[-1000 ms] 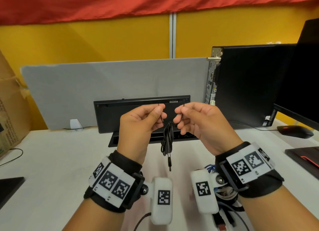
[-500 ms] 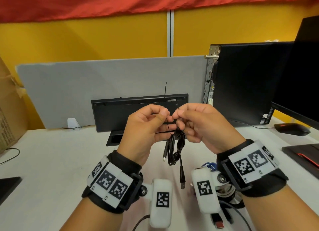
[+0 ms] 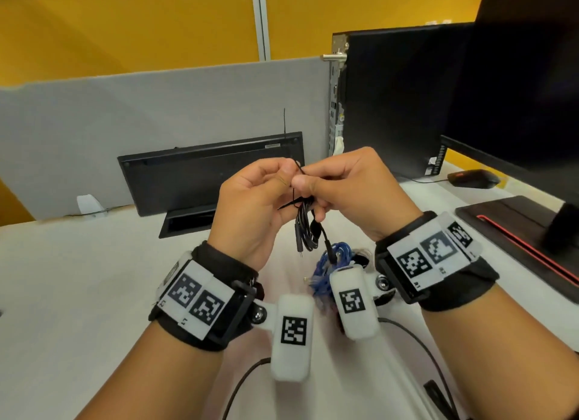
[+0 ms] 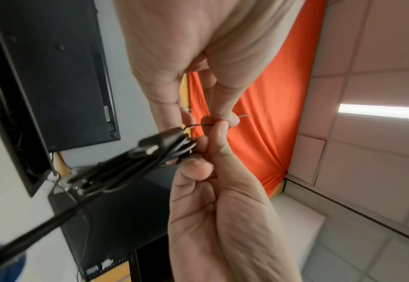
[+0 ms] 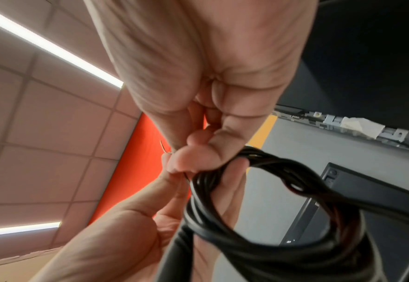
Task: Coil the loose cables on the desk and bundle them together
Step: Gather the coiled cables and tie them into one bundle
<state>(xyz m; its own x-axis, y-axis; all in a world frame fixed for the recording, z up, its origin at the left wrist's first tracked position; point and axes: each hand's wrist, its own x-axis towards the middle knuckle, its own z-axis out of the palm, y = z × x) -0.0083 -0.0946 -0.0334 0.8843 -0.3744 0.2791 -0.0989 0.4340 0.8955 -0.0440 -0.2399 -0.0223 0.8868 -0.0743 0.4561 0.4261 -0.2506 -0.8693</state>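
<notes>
A small coil of black cable (image 3: 306,231) hangs in the air above the white desk (image 3: 78,278), its plug ends dangling. A thin black twist tie (image 3: 299,170) runs round the coil's top. My left hand (image 3: 286,177) and right hand (image 3: 303,181) meet fingertip to fingertip, each pinching the tie. The right hand's lower fingers also curl against the top of the coil (image 5: 270,219). In the left wrist view the tie (image 4: 202,125) stretches between both thumbs, just above the coil (image 4: 150,152). One bare tie end (image 5: 162,147) sticks out past the fingers.
A bundle of blue cable (image 3: 333,259) lies on the desk under my hands. A black keyboard (image 3: 213,175) leans against the grey partition (image 3: 156,112). A PC tower (image 3: 391,100), monitor (image 3: 526,90), mouse (image 3: 473,179) and dark pad (image 3: 517,228) fill the right side.
My hands, first apart with a tie end each, have come together over the coil. The tie ends now cross at my fingertips, and the coil hangs closer under them.
</notes>
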